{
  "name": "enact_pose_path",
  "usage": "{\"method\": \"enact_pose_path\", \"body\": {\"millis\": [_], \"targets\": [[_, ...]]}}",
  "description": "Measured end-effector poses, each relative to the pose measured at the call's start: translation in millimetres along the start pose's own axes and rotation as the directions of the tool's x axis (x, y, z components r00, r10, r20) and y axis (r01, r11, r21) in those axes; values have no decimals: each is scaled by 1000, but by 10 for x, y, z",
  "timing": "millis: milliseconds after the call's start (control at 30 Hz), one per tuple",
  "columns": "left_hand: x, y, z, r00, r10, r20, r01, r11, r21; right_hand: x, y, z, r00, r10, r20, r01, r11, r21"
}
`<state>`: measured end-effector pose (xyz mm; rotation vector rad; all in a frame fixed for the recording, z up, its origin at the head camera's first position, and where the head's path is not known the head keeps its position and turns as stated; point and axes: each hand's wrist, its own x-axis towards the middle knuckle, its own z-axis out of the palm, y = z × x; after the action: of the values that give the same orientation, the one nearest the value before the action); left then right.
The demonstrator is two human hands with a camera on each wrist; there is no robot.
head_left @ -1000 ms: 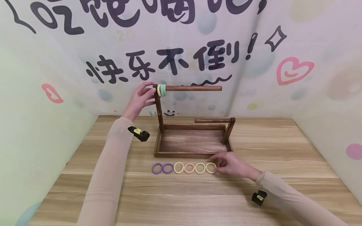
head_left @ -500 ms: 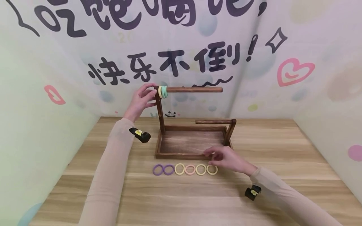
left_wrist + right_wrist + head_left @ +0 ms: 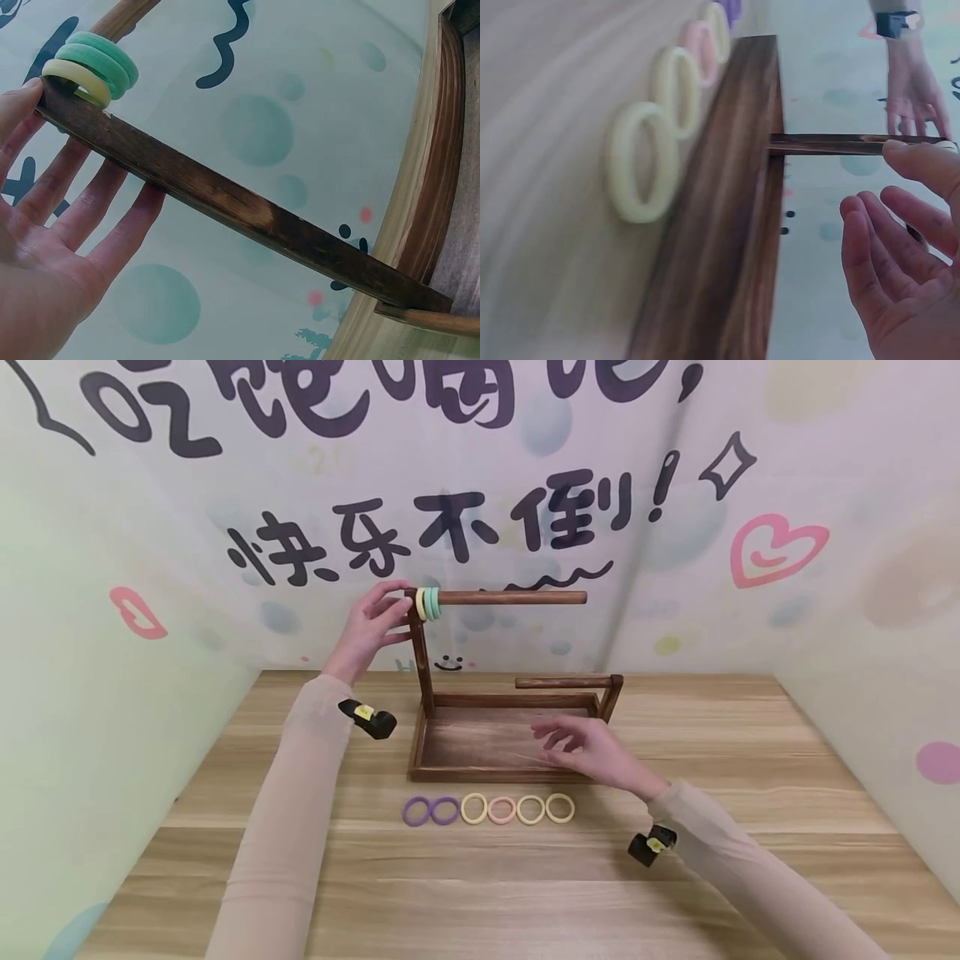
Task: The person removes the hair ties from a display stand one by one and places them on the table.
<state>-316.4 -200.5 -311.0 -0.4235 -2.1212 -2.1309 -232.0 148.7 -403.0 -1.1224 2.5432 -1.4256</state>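
At the left, my left hand (image 3: pixel 367 631) grips the top of the tall post (image 3: pixel 187 176) of a dark wooden rack, thumb on one side and fingers along the other. Just beside it, one pale yellow ring (image 3: pixel 79 79) and two teal rings (image 3: pixel 105 64) hang on the upper bar (image 3: pixel 517 597) against the post. My right hand (image 3: pixel 588 750) hovers above the rack's tray (image 3: pixel 468 774), fingers loosely bent and holding nothing. In front of the tray lies a row: two purple rings (image 3: pixel 405 821), a yellow ring (image 3: pixel 464 814), a pink ring (image 3: pixel 491 817) and two more yellow rings (image 3: pixel 619 169).
A lower, shorter bar (image 3: pixel 558 682) juts leftward from a short post (image 3: pixel 612 697) at the rack's right, close behind my right hand. The rack stands on a wood-grain table (image 3: pixel 480 893). Behind it hangs a printed wall cloth (image 3: pixel 660 610) with dark lettering.
My right hand has left the rightmost yellow ring, moving up and away from me over the tray. The rings in the row stay put. My left hand keeps its grip on the post.
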Motion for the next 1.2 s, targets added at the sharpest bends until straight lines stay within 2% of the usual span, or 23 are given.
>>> {"method": "enact_pose_path", "body": {"millis": [167,300,567,833,1100,1200], "targets": [[-3,0,0,1000,-3,2,3,1000,0,129,-73,-64,998,-16,-58,17,999,29],[-2,9,8,1000,5,3,-5,1000,2,222,-157,-138,995,9,-102,0,997,79],[-5,20,16,1000,6,-3,-6,1000,-6,386,-285,-275,990,26,-142,-6,991,137],[-10,18,10,1000,3,1,-3,1000,-21,586,-434,-362,993,-5,-119,16,996,89],[-5,19,-1,1000,-11,2,11,1000,3,848,-585,-403,992,-77,-103,80,996,28],[0,18,-6,1000,-13,1,13,1000,13,912,-736,-420,991,-76,-111,78,997,18]]}}
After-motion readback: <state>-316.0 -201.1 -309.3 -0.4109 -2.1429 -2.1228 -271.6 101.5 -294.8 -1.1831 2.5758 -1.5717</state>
